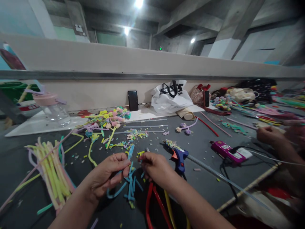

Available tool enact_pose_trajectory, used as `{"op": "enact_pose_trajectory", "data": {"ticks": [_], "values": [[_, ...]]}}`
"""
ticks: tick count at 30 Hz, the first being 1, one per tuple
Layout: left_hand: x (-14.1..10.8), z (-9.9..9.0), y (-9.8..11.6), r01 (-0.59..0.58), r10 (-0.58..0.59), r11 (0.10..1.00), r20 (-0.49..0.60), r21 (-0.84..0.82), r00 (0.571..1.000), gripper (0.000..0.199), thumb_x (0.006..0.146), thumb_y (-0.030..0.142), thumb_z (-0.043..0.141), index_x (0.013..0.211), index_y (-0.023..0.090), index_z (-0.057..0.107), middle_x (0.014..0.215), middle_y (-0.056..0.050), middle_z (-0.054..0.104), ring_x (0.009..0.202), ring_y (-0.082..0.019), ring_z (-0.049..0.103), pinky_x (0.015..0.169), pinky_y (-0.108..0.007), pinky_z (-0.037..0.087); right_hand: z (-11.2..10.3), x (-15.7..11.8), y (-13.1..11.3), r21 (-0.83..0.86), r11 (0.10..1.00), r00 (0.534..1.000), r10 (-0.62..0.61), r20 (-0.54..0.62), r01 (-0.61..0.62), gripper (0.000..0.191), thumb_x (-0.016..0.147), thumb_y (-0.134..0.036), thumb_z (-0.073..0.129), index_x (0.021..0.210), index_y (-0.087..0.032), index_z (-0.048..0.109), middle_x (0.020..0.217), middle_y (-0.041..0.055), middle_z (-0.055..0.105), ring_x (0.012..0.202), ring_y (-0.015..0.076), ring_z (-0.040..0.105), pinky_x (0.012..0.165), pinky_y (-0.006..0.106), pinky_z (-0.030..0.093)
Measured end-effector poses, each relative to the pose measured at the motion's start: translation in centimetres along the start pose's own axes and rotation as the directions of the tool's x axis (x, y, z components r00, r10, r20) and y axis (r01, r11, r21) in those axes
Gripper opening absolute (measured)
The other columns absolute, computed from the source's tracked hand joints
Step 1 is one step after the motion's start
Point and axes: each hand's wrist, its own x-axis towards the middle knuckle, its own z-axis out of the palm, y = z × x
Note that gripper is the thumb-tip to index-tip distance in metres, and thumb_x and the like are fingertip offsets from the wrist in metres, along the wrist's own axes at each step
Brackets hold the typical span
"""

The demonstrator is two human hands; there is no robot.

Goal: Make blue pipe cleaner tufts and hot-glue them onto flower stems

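My left hand pinches a light blue pipe cleaner between thumb and fingers; its tail curls below the hand. Close beside it, my right hand is closed, its fingertips pressed together. A small metallic tip shows above those fingers, but what they hold is mostly hidden. Long red strips, possibly tool handles, and a yellow strip run down from beneath the right wrist. Several short cut blue pieces lie on the dark table between and below my hands.
A blue glue gun with a long clear stick lies right. Left are bundled pipe cleaners and a bottle. Behind are fuzzy flowers, a phone and a white bag. A purple power strip lies near another person's hands.
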Motion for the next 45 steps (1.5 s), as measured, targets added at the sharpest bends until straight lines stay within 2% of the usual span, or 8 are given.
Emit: {"op": "enact_pose_trajectory", "data": {"ticks": [3,7,10,16,29,35,41,45], "values": [[0.2,-0.1,-0.1,0.025,-0.025,0.999,0.003,-0.026,1.0,0.023,0.075,0.026,0.064,0.062,0.015,0.048,0.05,0.005,0.055,0.023,0.003,0.024,0.024,-0.011,0.014,-0.2,-0.2,-0.7,0.244,0.963,0.993,0.112,0.033,-0.117,0.003,0.069,-0.019,0.057,0.071,-0.019,0.059,0.05,-0.0071,0.054,0.036,0.0076,0.051,0.036,0.017,0.039],[0.2,0.0,-0.1,0.026,-0.026,1.0,-0.023,0.007,0.999,0.024,0.074,0.027,0.065,0.061,0.015,0.049,0.049,0.005,0.054,0.024,0.003,0.024,0.024,-0.011,0.013,-0.4,-0.3,-1.5,0.475,0.877,0.997,0.072,0.019,-0.072,0.016,0.066,-0.029,0.064,0.074,-0.015,0.06,0.057,-0.0045,0.061,0.039,0.0064,0.053,0.04,0.018,0.042],[0.2,0.1,-0.1,0.021,-0.018,0.997,-0.038,0.078,0.999,0.025,0.076,0.03,0.062,0.061,0.014,0.05,0.047,0.005,0.053,0.023,0.003,0.023,0.025,-0.011,0.011,-0.3,-0.4,-1.8,0.509,0.86,0.999,0.039,-0.03,-0.018,0.016,0.064,-0.028,0.066,0.072,-0.015,0.06,0.056,-0.004,0.062,0.038,0.0062,0.051,0.04,0.018,0.041],[0.2,0.2,-0.1,0.007,-0.004,0.982,-0.02,0.186,1.0,0.028,0.079,0.035,0.058,0.061,0.014,0.054,0.032,0.009,0.039,0.022,0.001,0.019,0.027,-0.012,0.008,-0.1,-0.6,-2.3,0.413,0.906,0.991,-0.036,-0.128,0.086,0.008,0.064,-0.023,0.065,0.067,-0.017,0.06,0.049,-0.0075,0.052,0.039,0.006,0.047,0.04,0.018,0.035],[0.2,0.2,-0.2,0.023,-0.025,0.981,0.009,0.195,1.0,0.026,0.079,0.034,0.057,0.062,0.015,0.054,0.029,0.009,0.037,0.023,-0.001,0.019,0.026,-0.014,0.008,-0.1,-0.3,-1.8,0.208,0.965,0.969,-0.111,-0.219,0.158,0.004,0.067,-0.02,0.063,0.069,-0.018,0.066,0.058,-0.0037,0.054,0.054,0.0096,0.043,0.052,0.021,0.034],[0.1,0.2,-0.3,0.013,-0.014,0.979,0.005,0.205,1.0,0.025,0.077,0.031,0.059,0.061,0.014,0.053,0.044,0.004,0.054,0.023,0.001,0.023,0.026,-0.014,0.009,0.0,0.0,-1.7,0.126,0.975,0.956,-0.147,-0.252,0.183,0.003,0.069,-0.02,0.062,0.068,-0.018,0.065,0.063,-0.0024,0.055,0.06,0.0115,0.047,0.056,0.023,0.036],[0.3,0.0,-0.3,0.018,-0.021,0.976,0.008,0.217,1.0,0.024,0.076,0.032,0.06,0.063,0.014,0.052,0.046,0.004,0.055,0.023,0.001,0.025,0.026,-0.014,0.01,-0.1,-0.1,-1.9,-0.047,0.957,0.918,-0.288,-0.273,0.286,0.007,0.069,-0.014,0.061,0.066,-0.019,0.064,0.069,-0.0017,0.055,0.067,0.013,0.051,0.062,0.024,0.039],[0.3,0.0,-0.3,0.041,-0.045,0.973,0.01,0.227,0.999,0.023,0.076,0.032,0.061,0.064,0.014,0.054,0.045,0.004,0.054,0.023,0.001,0.025,0.026,-0.014,0.01,-0.2,0.1,-2.0,-0.08,0.936,0.897,-0.351,-0.268,0.343,0.011,0.066,-0.008,0.062,0.063,-0.019,0.063,0.076,0.0002,0.057,0.075,0.0144,0.055,0.07,0.026,0.041]]}}
